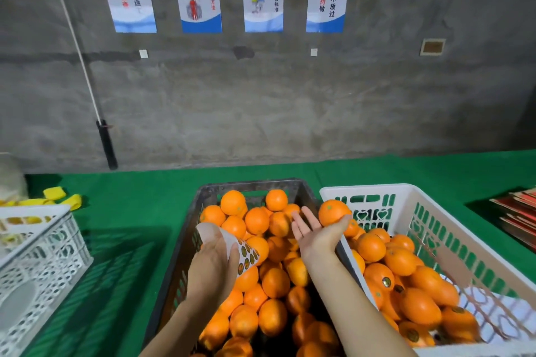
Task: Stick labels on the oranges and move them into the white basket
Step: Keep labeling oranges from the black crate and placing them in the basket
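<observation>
Both crates run off the bottom edge. The left hand [213, 264] grips a curled, glossy label sheet [232, 243] over the dark slatted crate [246, 187] heaped with round oranges [272, 281]. The right hand [316, 233], palm up with fingers spread, touches one orange [333, 211] at the rim of the white basket [406, 191], which holds labelled oranges [406, 284] on the green bench [130, 211].

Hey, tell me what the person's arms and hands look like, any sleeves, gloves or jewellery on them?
Both forearms are bare to the frame's bottom edge, no sleeves showing. The left hand and right hand wear no gloves; no rings, watch or bracelets are visible.
</observation>
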`<state>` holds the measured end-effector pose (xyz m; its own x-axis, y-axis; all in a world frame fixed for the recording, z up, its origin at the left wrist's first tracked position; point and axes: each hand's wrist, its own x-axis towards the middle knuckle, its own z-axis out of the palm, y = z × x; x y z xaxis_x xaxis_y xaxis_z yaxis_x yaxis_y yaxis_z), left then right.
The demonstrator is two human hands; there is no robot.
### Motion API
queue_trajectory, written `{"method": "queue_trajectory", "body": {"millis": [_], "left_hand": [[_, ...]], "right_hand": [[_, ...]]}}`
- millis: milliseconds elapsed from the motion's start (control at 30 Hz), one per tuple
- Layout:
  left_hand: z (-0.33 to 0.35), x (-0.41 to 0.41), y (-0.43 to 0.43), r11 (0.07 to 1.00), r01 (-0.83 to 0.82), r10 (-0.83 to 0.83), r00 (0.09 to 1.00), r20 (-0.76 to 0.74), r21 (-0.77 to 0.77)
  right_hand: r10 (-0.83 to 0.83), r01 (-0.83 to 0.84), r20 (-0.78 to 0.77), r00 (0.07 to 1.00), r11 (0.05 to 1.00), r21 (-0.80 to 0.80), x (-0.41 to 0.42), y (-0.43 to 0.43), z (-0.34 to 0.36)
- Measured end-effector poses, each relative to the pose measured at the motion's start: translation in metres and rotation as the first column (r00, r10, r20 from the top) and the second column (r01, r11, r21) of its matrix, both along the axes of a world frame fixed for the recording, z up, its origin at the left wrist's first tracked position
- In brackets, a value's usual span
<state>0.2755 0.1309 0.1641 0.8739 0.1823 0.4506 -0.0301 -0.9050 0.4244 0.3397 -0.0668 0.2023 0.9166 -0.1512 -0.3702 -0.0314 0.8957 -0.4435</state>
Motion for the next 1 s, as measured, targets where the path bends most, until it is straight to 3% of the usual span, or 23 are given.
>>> {"method": "queue_trajectory", "body": {"millis": [100,200,333,400,467,600,667,733,767,867,1000], "left_hand": [[-0.004,0.000,0.003,1.000,-0.001,0.002,1.000,-0.015,0.026],[-0.002,0.000,0.002,1.000,0.019,-0.019,0.999,-0.027,0.010],[-0.001,-0.003,-0.005,0.986,0.044,-0.055,0.996,-0.070,-0.162],[-0.005,0.000,-0.009,0.958,0.035,-0.079,0.986,-0.145,-0.284],[-0.009,0.008,-0.007,0.909,0.028,-0.120,0.973,-0.197,-0.415],[-0.004,0.015,-0.006,0.778,0.024,-0.183,0.965,-0.189,-0.628],[-0.004,0.020,-0.002,0.718,-0.050,-0.143,0.965,-0.218,-0.694],[-0.008,0.027,0.005,0.659,-0.144,-0.113,0.951,-0.287,-0.738],[-0.007,0.029,0.007,0.584,-0.194,-0.115,0.942,-0.317,-0.788],[0.000,0.027,0.007,0.233,-0.256,-0.197,0.932,-0.303,-0.938],[0.006,0.026,0.004,0.000,-0.312,-0.293,0.908,-0.298,-0.950]], "right_hand": [[-0.061,0.060,0.045,0.997,0.998,0.027,0.004,-0.003,-0.001],[-0.138,0.143,0.079,0.987,0.988,-0.061,0.007,-0.012,-0.003],[-0.170,0.187,0.081,0.982,0.847,-0.497,0.009,-0.010,-0.007],[-0.061,0.118,0.103,0.993,0.666,-0.736,0.005,0.003,-0.013],[0.100,0.057,0.105,0.989,0.395,-0.917,-0.002,0.015,-0.020],[0.401,0.176,0.102,0.910,-0.153,-0.972,-0.015,0.027,-0.032],[0.468,0.263,0.105,0.878,-0.286,-0.922,-0.019,0.030,-0.034],[0.509,0.302,0.103,0.854,-0.325,-0.896,-0.020,0.032,-0.036],[0.531,0.320,0.101,0.841,-0.338,-0.885,-0.020,0.033,-0.037],[0.599,0.388,0.110,0.793,-0.358,-0.849,-0.019,0.034,-0.040],[0.656,0.476,0.115,0.746,-0.405,-0.781,-0.021,0.040,-0.044]]}}
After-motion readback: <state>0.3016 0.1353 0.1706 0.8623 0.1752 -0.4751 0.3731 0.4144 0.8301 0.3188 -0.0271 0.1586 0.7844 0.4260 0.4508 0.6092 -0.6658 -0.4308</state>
